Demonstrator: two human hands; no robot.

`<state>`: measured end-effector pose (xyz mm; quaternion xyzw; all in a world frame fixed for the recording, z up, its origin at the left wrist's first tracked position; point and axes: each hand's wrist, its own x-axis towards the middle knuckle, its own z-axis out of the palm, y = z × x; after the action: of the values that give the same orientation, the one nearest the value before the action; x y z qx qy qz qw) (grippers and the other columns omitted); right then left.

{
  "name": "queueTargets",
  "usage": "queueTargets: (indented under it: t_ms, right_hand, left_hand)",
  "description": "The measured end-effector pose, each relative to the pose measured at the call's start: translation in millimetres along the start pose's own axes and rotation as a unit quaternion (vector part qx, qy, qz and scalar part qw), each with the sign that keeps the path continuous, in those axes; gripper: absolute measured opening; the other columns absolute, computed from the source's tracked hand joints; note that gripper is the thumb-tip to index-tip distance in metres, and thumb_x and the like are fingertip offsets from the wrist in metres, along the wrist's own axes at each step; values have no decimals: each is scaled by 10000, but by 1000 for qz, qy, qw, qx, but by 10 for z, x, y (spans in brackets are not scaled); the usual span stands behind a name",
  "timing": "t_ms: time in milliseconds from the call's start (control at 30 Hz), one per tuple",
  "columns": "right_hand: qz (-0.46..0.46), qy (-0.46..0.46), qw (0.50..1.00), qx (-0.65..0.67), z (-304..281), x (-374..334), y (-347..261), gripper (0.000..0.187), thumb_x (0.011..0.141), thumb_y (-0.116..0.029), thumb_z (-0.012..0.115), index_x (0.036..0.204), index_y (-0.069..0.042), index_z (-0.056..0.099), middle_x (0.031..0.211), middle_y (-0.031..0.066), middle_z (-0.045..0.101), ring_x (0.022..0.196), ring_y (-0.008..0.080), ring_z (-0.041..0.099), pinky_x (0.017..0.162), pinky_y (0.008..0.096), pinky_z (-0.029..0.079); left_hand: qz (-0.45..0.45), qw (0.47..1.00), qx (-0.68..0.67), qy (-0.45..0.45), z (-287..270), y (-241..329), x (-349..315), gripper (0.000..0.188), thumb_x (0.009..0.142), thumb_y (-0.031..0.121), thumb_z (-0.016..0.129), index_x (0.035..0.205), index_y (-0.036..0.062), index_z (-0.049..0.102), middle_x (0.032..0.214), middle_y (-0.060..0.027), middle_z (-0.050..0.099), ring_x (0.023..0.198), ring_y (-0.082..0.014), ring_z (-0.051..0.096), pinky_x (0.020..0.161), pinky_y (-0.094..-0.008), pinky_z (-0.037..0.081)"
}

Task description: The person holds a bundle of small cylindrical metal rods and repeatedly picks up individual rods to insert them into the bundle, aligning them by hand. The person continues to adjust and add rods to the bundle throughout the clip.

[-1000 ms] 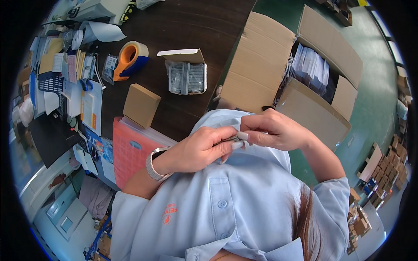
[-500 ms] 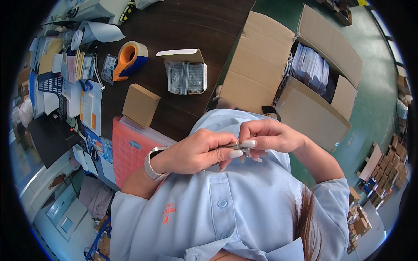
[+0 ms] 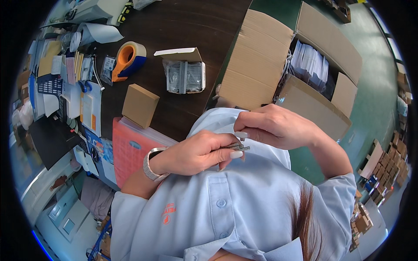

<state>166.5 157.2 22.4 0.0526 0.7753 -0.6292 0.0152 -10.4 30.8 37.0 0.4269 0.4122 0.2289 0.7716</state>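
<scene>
Bench (image 3: 204, 21): dark brown, smooth, faint wood grain. Beside it, green floor (image 3: 374, 95), glossy. Over the floor at right, large carton (image 3: 254, 61) of plain brown cardboard, flaps spread wide; stack of thin white paper sheets (image 3: 309, 65) inside, edges fanned. Shirt (image 3: 183, 191): pale blue woven cloth, soft folds, round buttons, directly behind and below the hands. Folder (image 3: 130, 156): translucent pinkish-red plastic, at bench edge near left forearm. Small closed box (image 3: 141, 104): brown card, square-faced, close against folder's far end. Small open box (image 3: 183, 55): lid up, pale outside, brown inside; packed with grey ribbed pieces (image 3: 184, 77) under clear plastic. Tape dispenser (image 3: 124, 65): orange and blue plastic, rounded, to the left of open box. Files and papers (image 3: 69, 69) crowded along left side. Space right around the hands unobstructed.

Left hand (image 3: 198, 152): palm inward, wrist with pale-banded watch (image 3: 152, 169), fingers (image 3: 223, 156) closed with thumb pressed on a small bundle. Right hand (image 3: 276, 128): wrist bent, fingers curled in, thumb tip near forefinger, just beside bundle; cannot tell any hold there. Bundle: slim silvery-grey metal rods (image 3: 241, 148), roughly parallel, ends protruding from left grip, in front of shirt; finer detail too small to tell.
</scene>
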Motion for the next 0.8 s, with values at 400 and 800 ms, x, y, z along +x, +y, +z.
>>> queueTargets:
  t_ms: [400, 800]
  right_hand:
    - [65, 232, 888, 391, 373, 23, 168, 159, 877, -139, 532, 882, -1, 611, 864, 37, 529, 776, 119, 518, 637, 233, 441]
    - [39, 231, 769, 595, 687, 76, 110, 261, 870, -237, 505, 863, -1, 618, 1077, 83, 428, 578, 64, 482, 482, 152, 409]
  left_hand:
    - [-42, 993, -110, 29, 7, -29, -3, 258, 944, 230, 415, 977, 16, 556, 621, 22, 479, 518, -40, 378, 503, -197, 334]
    - [3, 963, -266, 28, 54, -18, 42, 269, 946, 233, 419, 981, 4, 555, 612, 21, 456, 460, -19, 345, 422, -159, 273]
